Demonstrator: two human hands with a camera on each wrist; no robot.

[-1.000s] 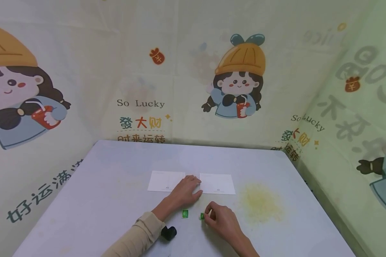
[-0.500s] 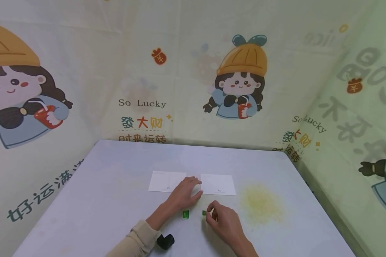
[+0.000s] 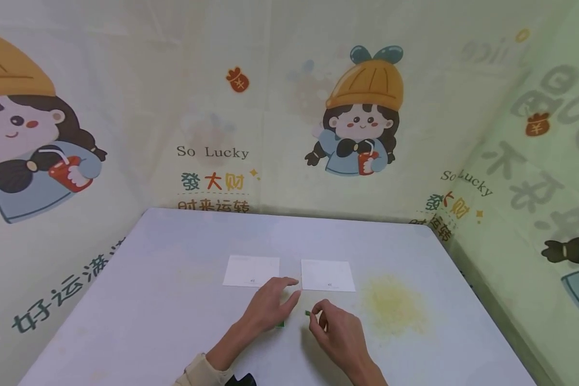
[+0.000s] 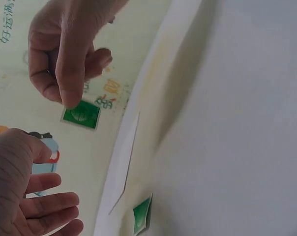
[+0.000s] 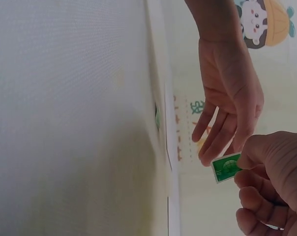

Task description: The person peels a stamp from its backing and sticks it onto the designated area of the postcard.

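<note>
My right hand (image 3: 340,331) pinches a small green stamp (image 5: 225,167) with a pale border between thumb and forefinger. In the left wrist view this stamp (image 4: 84,114) hangs from the fingertips, raised off the table. My left hand (image 3: 269,306) hovers just left of it, its fingers spread and fairly straight, with nothing in them. A second green stamp (image 4: 142,215) lies on the table; in the head view the left hand mostly covers it. Beyond the hands lie two white cards side by side, the left card (image 3: 251,269) and the right card (image 3: 328,275), with a narrow gap between.
The white table (image 3: 173,311) reaches back to a printed cloth backdrop (image 3: 280,134), which also hangs on both sides. A yellow stain (image 3: 396,305) marks the tabletop on the right. Something black (image 3: 241,380) shows beside the left cuff at the bottom edge.
My left hand has come back from the gap between the cards, toward me, and now covers most of the lying stamp. The right hand has raised its stamp slightly.
</note>
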